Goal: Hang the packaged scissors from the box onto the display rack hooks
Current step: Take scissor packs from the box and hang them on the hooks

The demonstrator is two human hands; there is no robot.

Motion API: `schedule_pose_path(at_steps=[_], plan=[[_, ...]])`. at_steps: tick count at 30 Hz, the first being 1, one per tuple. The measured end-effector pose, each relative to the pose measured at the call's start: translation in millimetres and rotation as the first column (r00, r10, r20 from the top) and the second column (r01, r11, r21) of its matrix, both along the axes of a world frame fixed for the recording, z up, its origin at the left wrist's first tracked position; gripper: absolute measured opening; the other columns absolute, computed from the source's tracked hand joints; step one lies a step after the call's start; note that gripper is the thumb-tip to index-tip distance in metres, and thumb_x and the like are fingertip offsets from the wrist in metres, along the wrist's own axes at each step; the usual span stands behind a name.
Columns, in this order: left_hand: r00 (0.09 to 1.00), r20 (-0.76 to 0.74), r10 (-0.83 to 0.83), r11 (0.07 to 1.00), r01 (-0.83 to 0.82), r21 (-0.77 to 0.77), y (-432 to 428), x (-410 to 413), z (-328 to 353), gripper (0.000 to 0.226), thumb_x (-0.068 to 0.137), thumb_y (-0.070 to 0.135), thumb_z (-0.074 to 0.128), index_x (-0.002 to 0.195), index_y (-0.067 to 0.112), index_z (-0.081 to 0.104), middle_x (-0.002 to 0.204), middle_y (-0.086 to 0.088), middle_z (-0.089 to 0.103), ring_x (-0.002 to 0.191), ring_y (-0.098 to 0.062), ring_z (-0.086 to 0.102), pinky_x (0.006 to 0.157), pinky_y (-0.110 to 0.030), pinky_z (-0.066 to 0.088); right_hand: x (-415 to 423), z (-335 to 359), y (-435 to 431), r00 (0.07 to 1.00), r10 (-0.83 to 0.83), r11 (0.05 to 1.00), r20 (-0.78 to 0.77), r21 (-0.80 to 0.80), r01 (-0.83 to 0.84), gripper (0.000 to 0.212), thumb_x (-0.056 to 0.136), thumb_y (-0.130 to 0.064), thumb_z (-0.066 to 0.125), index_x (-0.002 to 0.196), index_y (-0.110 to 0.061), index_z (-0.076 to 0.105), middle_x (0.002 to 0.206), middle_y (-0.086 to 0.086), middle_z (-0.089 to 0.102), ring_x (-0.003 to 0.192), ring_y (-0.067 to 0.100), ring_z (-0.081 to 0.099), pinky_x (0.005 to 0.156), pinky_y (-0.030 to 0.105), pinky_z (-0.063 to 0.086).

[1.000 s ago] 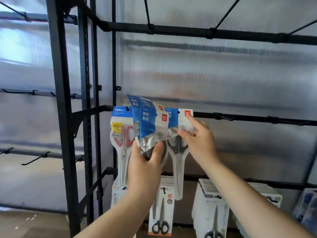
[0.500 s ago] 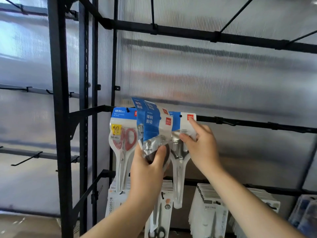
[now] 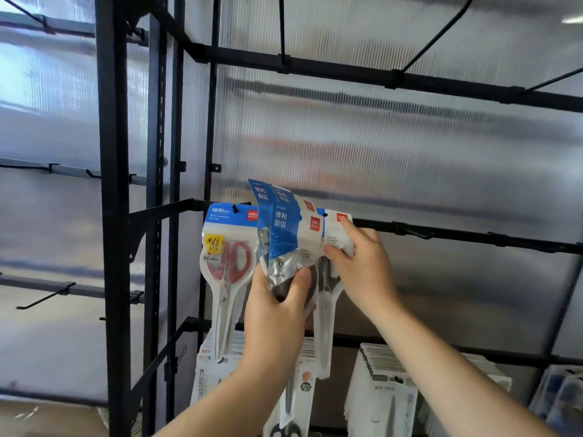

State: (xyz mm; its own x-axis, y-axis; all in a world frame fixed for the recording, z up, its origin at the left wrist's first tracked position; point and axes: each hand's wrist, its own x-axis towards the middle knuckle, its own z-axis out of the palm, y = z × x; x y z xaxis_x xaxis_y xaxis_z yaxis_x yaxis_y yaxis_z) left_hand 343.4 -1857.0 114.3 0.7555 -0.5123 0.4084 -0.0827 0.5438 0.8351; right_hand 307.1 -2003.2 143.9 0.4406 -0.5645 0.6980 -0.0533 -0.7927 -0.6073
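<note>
Where the view begins at the left, a black metal post (image 3: 110, 216) of the display rack stands upright, and thin black side hooks (image 3: 47, 296) stick out from a grey bar behind it. Just right of the post, a red-handled scissors pack (image 3: 228, 263) hangs at the middle rail (image 3: 467, 236); its bag is clear plastic with a blue card top. Next to it and partly covering it, the left hand (image 3: 277, 313) grips a bundle of scissors packs (image 3: 290, 234) from below, with the thumb pressed on the dark handles through the glossy film. The blue tops of the bundle fan out above the rail. This bundle hides the left part of the single pack (image 3: 332, 234), which the right hand (image 3: 362, 266) pinches near its top between the forefinger and the thumb, right against the rail. A small dark hole shows in its card, but I cannot tell if a hook passes through it. Further right on the rail, a bare hook (image 3: 413, 233) points forward. Below, white packs in a dense row (image 3: 385, 383) hang at the lower rail, and bluish packs (image 3: 564, 395) are blurred at the right edge. Behind everything stands a ribbed translucent panel (image 3: 378, 146), shiny with soft reflections of light.
</note>
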Motion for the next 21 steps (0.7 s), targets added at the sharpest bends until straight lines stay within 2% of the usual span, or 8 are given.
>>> schedule_pose_path(at_steps=[4,6,11,14,16,21], plan=[[0.997,-0.062,-0.049,0.998,0.046,-0.038,1.7,1.5,-0.9,0.022,0.095,0.010,0.059,0.109,0.026,0.058,0.092,0.009,0.076,0.091,-0.007,0.072,0.080,-0.027,0.060,-6.0,-7.8,-4.5,1.000,-0.023,1.000,-0.018,-0.011,0.023,0.064,0.093,-0.021,0.064,0.151,-0.020,0.036,0.130,-0.001,0.044,0.110,0.001,0.046,0.074,-0.002,0.040],[0.996,-0.073,-0.055,0.998,0.052,-0.039,1.4,2.8,-2.9,0.022,0.095,0.011,0.060,0.110,0.026,0.058,0.094,0.008,0.076,0.093,-0.008,0.072,0.080,-0.027,0.059,-9.4,-10.7,-6.8,0.999,-0.034,0.999,-0.026,-0.017,0.034,0.065,0.093,-0.022,0.065,0.151,-0.021,0.035,0.127,-0.003,0.043,0.107,0.000,0.045,0.071,-0.005,0.037],[0.997,-0.065,-0.045,0.999,0.043,-0.033,-0.7,2.1,-5.4,0.022,0.095,0.011,0.060,0.111,0.026,0.058,0.093,0.008,0.076,0.091,-0.007,0.072,0.072,-0.019,0.058,-11.5,-14.6,-9.8,0.997,-0.059,0.997,-0.039,-0.042,0.058,0.066,0.092,-0.025,0.065,0.151,-0.020,0.035,0.128,-0.002,0.044,0.103,-0.001,0.046,0.070,-0.001,0.040],[0.996,-0.066,-0.059,0.997,0.056,-0.046,-0.8,1.6,-6.4,0.024,0.095,0.011,0.059,0.114,0.026,0.058,0.098,0.006,0.076,0.095,-0.010,0.072,0.079,-0.025,0.058,-11.5,-16.0,-9.4,0.996,-0.069,0.996,-0.054,-0.051,0.066,0.066,0.093,-0.023,0.065,0.151,-0.020,0.035,0.124,-0.004,0.042,0.102,-0.001,0.044,0.070,-0.005,0.037],[0.994,-0.077,-0.073,0.996,0.069,-0.057,-0.7,1.9,-6.9,0.025,0.095,0.010,0.059,0.115,0.024,0.058,0.099,0.004,0.076,0.096,-0.011,0.072,0.081,-0.027,0.059,-9.5,-16.1,-10.5,0.996,-0.075,0.996,-0.053,-0.053,0.072,0.065,0.093,-0.023,0.065,0.151,-0.018,0.035,0.126,-0.003,0.042,0.103,0.000,0.044,0.069,-0.004,0.039],[0.996,-0.064,-0.059,0.997,0.056,-0.048,-3.0,5.0,-5.0,0.024,0.095,0.011,0.059,0.115,0.024,0.058,0.098,0.006,0.076,0.095,-0.009,0.072,0.076,-0.023,0.059,6.0,-18.0,-18.7,0.992,-0.084,0.995,-0.091,-0.051,0.080,0.064,0.096,-0.026,0.061,0.153,-0.019,0.033,0.120,-0.007,0.037,0.097,0.000,0.047,0.067,0.002,0.044]])
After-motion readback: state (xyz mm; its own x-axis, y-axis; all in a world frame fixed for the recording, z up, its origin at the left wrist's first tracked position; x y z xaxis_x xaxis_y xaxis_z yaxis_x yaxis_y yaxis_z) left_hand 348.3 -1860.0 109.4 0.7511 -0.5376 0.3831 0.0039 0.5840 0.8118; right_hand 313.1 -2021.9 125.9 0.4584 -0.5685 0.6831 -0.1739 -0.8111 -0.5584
